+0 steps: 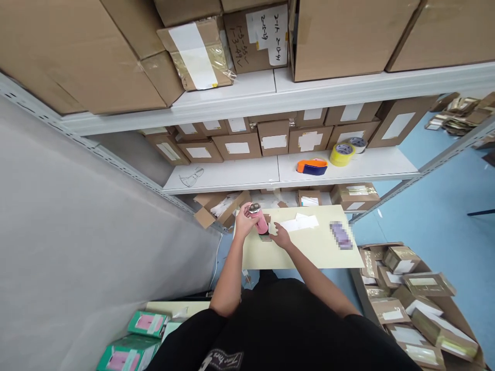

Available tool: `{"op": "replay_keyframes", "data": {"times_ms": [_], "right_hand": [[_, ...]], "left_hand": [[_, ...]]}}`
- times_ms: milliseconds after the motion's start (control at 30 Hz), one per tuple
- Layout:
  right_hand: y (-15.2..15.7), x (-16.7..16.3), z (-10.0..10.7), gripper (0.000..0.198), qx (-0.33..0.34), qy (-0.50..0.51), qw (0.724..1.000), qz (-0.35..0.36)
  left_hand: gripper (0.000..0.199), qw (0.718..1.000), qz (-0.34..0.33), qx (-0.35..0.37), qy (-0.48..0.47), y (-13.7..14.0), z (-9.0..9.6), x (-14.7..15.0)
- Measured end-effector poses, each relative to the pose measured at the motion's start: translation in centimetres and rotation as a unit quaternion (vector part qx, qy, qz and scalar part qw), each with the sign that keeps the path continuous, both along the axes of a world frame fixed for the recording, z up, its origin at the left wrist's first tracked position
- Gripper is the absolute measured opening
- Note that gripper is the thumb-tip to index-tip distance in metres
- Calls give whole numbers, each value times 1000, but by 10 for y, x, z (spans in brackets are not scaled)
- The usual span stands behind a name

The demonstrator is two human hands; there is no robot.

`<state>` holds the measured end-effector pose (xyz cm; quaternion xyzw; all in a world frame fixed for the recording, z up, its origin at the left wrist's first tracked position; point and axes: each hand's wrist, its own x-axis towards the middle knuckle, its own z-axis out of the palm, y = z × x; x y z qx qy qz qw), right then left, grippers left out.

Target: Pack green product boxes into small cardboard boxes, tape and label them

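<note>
In the head view, my left hand (244, 221) is closed around a pink cylindrical device (261, 222) with a shiny silver top, held tilted over the pale yellow table (301, 252). Its exact kind is unclear to me. My right hand (282, 237) is beside the device's lower end, index finger stretched and apart from the thumb. The thumb is close to the dark base; whether it touches cannot be made out. A small dark-and-greenish piece (265, 238) shows under the base. White paper strips (299, 222) lie on the table right of the hands.
A blurred purple item (341, 235) lies at the table's right. The shelf (240, 172) ahead bears glasses (191, 176), an orange-and-blue tape dispenser (312, 166) and yellow tape rolls (342, 154). Parcels fill a large carton (359, 288) at right. Green boxes (147, 323) stand lower left.
</note>
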<state>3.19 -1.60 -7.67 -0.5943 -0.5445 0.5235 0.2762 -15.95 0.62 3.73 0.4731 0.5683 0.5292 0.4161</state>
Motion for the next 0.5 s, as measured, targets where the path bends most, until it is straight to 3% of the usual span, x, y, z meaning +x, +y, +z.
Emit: {"op": "replay_keyframes", "data": {"times_ms": [100, 233, 500], "right_hand": [[5, -23, -12, 51, 30, -34, 999, -4], [12, -36, -18, 9, 6, -99, 994, -42], [10, -35, -31, 33, -44, -98, 988, -108]], "left_hand": [[81, 1000, -11, -8, -23, 0, -19, -6], [80, 999, -19, -7, -38, 0, -36, -16], [74, 999, -20, -11, -25, -12, -51, -5]]}}
